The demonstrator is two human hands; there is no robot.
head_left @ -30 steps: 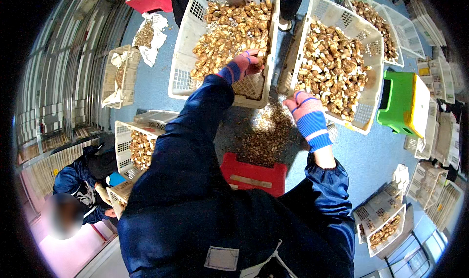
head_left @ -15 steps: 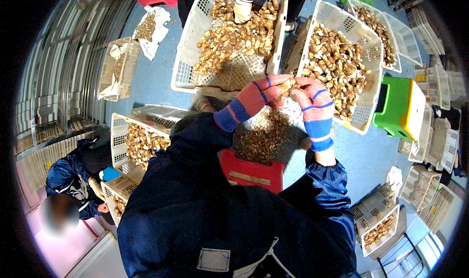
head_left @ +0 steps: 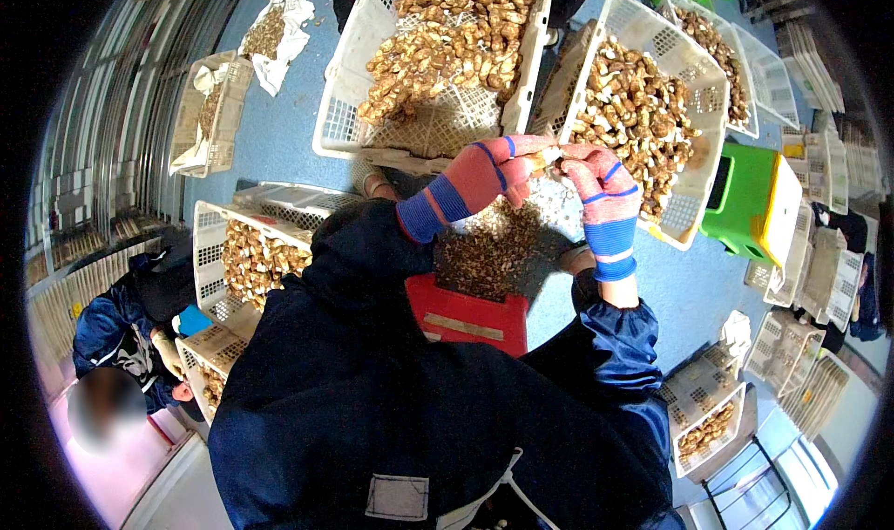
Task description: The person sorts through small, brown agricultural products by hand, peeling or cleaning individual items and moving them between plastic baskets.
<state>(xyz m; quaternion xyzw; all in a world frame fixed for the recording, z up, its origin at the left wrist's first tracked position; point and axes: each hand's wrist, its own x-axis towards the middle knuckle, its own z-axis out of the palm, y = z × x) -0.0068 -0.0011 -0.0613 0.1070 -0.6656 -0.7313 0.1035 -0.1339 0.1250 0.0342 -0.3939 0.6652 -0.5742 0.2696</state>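
Observation:
My left hand [head_left: 486, 175] and my right hand [head_left: 603, 183], both in pink and blue striped knit gloves, meet in front of me. Between their fingertips is a small brown and white mushroom [head_left: 547, 159], partly hidden by the fingers. Both hands are closed on it. Just beyond my left hand stands a white crate [head_left: 337, 125] with brown mushrooms [head_left: 445, 60] heaped toward its far side. Past my right hand, a second white crate [head_left: 687, 215] is full of mushrooms [head_left: 635, 111]. Under my hands, brown trimmings [head_left: 492, 251] lie in a heap on the floor.
A red stool [head_left: 470, 318] is below the trimmings. To the right stands a green and yellow stool [head_left: 752, 195]. More mushroom crates [head_left: 212, 241] are at left, beside another person [head_left: 121, 325]. A white cloth with scraps [head_left: 277, 41] lies on the blue floor.
Another person's gloved hand has left the far crate. My view has shifted slightly, while both my hands stay together at the mushroom.

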